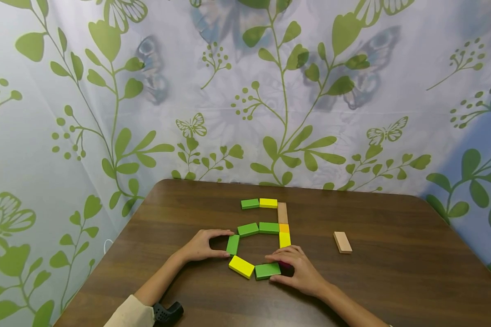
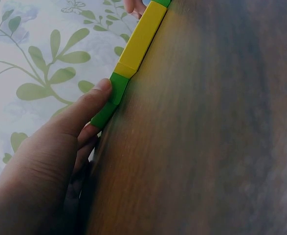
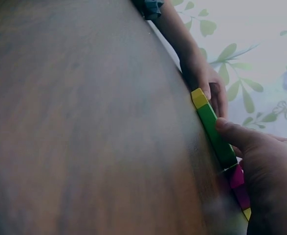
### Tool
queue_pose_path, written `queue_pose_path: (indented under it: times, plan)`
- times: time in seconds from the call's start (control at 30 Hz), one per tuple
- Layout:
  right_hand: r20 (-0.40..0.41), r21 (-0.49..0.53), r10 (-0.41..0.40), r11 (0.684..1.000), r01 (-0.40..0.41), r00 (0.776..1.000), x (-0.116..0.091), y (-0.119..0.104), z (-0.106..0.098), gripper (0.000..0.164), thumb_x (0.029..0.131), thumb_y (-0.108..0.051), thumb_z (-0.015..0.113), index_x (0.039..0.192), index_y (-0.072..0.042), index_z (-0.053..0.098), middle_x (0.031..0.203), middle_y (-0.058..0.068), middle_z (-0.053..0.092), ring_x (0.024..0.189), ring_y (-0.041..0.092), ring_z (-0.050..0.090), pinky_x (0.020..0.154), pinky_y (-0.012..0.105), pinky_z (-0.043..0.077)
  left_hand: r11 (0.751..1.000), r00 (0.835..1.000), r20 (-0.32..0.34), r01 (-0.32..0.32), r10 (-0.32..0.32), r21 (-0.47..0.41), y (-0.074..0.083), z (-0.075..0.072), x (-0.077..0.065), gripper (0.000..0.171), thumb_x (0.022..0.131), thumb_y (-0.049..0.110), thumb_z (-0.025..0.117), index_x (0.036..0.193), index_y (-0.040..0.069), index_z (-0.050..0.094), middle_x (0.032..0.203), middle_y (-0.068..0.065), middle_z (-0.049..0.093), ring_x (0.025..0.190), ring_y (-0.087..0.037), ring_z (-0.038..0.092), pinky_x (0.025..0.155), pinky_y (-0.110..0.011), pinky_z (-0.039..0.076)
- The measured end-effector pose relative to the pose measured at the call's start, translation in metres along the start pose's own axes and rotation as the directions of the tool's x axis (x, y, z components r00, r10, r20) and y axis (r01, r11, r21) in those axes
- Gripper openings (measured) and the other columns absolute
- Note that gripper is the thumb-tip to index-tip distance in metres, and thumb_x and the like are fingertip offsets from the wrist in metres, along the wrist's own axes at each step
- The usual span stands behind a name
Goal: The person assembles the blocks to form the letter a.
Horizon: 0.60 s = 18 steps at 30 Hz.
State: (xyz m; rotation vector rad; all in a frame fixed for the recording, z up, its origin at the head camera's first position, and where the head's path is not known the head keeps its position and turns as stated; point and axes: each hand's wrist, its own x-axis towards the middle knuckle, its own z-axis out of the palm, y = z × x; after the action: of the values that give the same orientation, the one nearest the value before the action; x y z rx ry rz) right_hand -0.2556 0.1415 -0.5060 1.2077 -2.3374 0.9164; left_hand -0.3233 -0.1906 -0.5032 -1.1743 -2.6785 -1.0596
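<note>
Flat wooden blocks lie in a bent line with a loop on a brown table. My left hand (image 1: 202, 245) pinches a green block (image 1: 232, 245) by its ends at the loop's left side; in the left wrist view the thumb lies against this green block (image 2: 118, 88). With thumb and fingers my right hand (image 1: 296, 268) pinches another green block (image 1: 267, 271) at the near side, also a green block (image 3: 215, 134) in the right wrist view. Between the two held blocks lies a yellow block (image 1: 242, 267). A magenta block (image 3: 238, 186) is mostly hidden under my right hand.
Two green blocks, one a green block (image 1: 268, 228), form the loop's far side. Beyond are a yellow block (image 1: 268, 203) and a tan block (image 1: 283, 213). A separate tan block (image 1: 342, 242) lies to the right. A patterned cloth (image 1: 245, 113) hangs behind the table.
</note>
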Motion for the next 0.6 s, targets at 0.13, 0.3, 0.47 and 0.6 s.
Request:
queue_pose_path:
  times: [0.13,0.3,0.47,0.6]
  plan:
    - [-0.021,-0.010,0.002,1.000,-0.002,1.000,0.000,-0.002,-0.003,0.048,0.076,-0.036,0.076,0.117,-0.015,0.064,0.110,-0.008,0.062,0.105,0.012,0.051,0.092,0.039,0.027,1.000,1.000,-0.005,-0.004,0.004,0.006,0.001,0.000,0.000,0.060,0.078,0.050,0.068,0.130,0.022,0.055,0.128,0.011,0.053,0.118,-0.011,0.048,0.096,-0.037,0.041]
    - [-0.103,-0.018,0.058,0.998,-0.060,0.993,0.003,-0.006,-0.008,0.043,0.077,-0.031,0.075,0.115,-0.014,0.065,0.108,-0.009,0.064,0.103,0.012,0.052,0.092,0.039,0.029,1.000,1.000,-0.007,0.001,-0.001,0.003,0.002,0.000,-0.001,0.061,0.078,0.051,0.068,0.130,0.022,0.055,0.127,0.012,0.053,0.118,-0.011,0.048,0.095,-0.038,0.041]
    - [-0.246,-0.064,0.171,0.979,-0.192,0.954,0.002,-0.005,-0.014,0.036,0.075,-0.022,0.077,0.109,-0.013,0.069,0.101,-0.010,0.065,0.099,0.011,0.053,0.088,0.038,0.035,1.000,1.000,-0.006,-0.001,0.001,0.004,0.002,0.000,0.000,0.060,0.078,0.050,0.068,0.130,0.022,0.055,0.127,0.012,0.053,0.118,-0.010,0.048,0.095,-0.038,0.041]
    - [-0.350,-0.101,0.194,0.965,-0.243,0.917,-0.003,0.003,-0.024,0.037,0.071,-0.010,0.079,0.107,-0.011,0.069,0.099,-0.006,0.066,0.096,0.015,0.055,0.084,0.040,0.037,1.000,1.000,0.001,-0.006,0.006,0.011,0.000,0.000,0.000,0.060,0.079,0.050,0.068,0.130,0.022,0.055,0.127,0.012,0.053,0.118,-0.010,0.048,0.096,-0.038,0.041]
